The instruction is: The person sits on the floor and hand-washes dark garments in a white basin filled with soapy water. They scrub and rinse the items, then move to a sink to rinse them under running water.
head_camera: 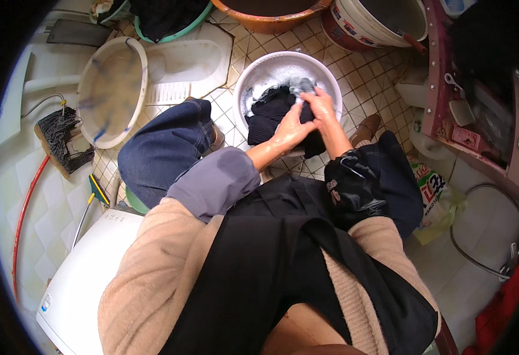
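A pale round basin (240,95) stands on the tiled floor between my knees. In it lies a bunched black knitted garment (270,108), with white suds (301,83) on its far part and along the basin wall. My left hand (289,129), wet and soapy, has its fingers on the sudsy cloth. Just right of it, my right hand (321,108) grips the same foamy bunch, and the two hands meet near the thumbs. Their fingertips are partly hidden by foam and fabric. A fold of the garment hangs over the near rim.
Left of the basin are a squat toilet (184,60) and a white tub (143,80) of cloudy water. An orange-brown basin (271,24) and a white bucket (352,26) stand beyond. A shelf unit (429,91) is at right. A mop (59,137) and white appliance (95,262) are at left.
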`<state>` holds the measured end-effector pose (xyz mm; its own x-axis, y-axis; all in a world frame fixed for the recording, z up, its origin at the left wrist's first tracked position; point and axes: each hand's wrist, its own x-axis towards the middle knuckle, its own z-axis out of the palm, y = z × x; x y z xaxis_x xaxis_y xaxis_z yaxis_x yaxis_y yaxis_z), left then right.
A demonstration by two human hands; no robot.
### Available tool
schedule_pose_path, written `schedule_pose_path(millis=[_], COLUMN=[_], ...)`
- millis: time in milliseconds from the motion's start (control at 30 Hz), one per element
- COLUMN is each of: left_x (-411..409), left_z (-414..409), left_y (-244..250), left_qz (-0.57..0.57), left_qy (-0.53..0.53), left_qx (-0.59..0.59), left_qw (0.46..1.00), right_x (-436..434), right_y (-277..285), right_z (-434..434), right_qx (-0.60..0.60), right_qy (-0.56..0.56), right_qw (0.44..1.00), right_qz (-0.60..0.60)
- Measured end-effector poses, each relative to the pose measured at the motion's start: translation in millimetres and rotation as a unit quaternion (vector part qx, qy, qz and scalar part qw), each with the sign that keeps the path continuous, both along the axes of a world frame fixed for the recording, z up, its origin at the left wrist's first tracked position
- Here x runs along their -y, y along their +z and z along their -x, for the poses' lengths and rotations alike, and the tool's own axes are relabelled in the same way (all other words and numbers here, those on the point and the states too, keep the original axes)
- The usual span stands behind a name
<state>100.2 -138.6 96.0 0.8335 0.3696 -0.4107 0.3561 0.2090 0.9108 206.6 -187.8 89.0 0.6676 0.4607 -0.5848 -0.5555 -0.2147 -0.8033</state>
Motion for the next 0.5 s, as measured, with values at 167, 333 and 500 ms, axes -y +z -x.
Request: schedule_pose_path(millis=[167,333,500], left_x=[-69,-90,-89], left_z=[-10,-28,-43], left_y=[43,70,82], left_qz=[0.045,-0.258,-0.311], left_qy=[0.003,-0.245,-0.265], left_qx=[0.045,0.147,0.281], left_qw=[0.998,0.923,0.868], right_x=[17,0,7], right_y=[76,168,245], right_z=[2,19,17], right_qx=[-0.109,-0.008,0.029], right_qy=[-0.051,0.1,0.073], right_qw=[0.983,0.98,0.975], right_qz=[-0.137,-0.174,-0.207])
